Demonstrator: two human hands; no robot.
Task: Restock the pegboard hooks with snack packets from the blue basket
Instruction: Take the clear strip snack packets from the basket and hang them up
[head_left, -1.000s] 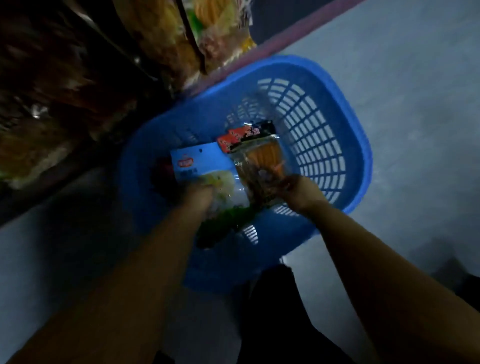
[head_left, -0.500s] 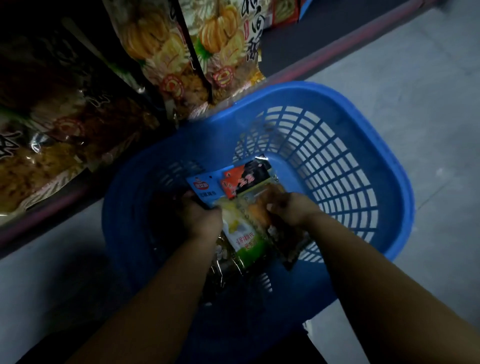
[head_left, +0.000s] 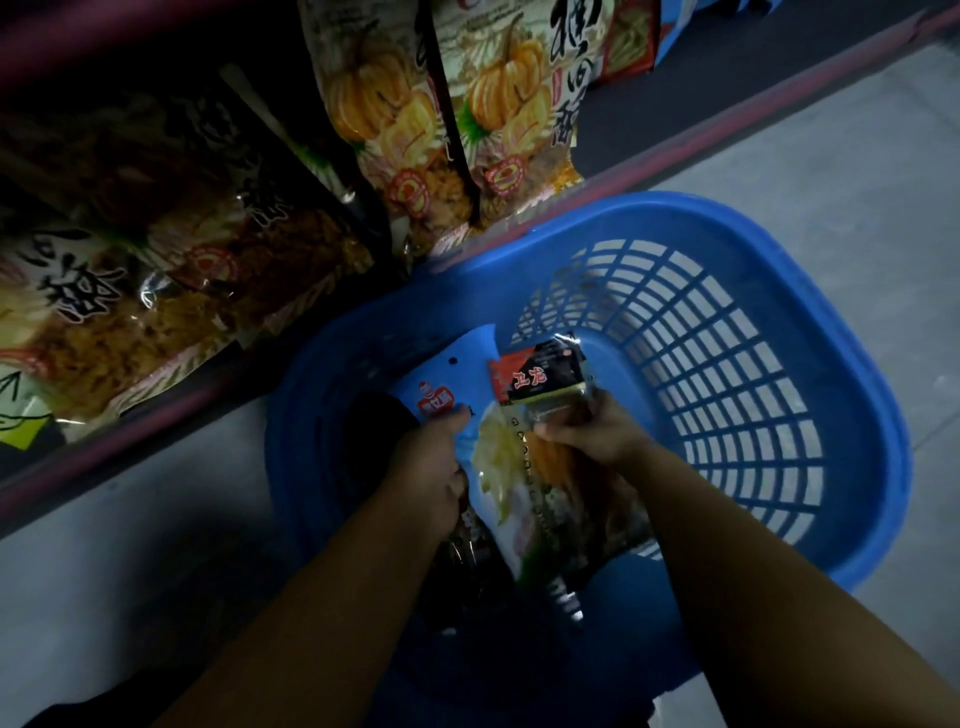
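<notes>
Dim aisle floor (head_left: 779, 145), blue basket (head_left: 857, 415) — my left hand (head_left: 431, 467) grips the blue-topped packet (head_left: 498, 467), my right hand (head_left: 592, 431) the red-black packet (head_left: 540, 382) — slick film may slip on lifting.

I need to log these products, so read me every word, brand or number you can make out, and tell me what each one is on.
"卫龙": red and black packet, held by the right hand.
Large black brush characters: pumpkin bag on the shelf, too stylised to read surely.
Large black characters: dark bag at left, blurred.
Red logo on the blue packet in the left hand: too blurred.
No numbers readable.
</notes>
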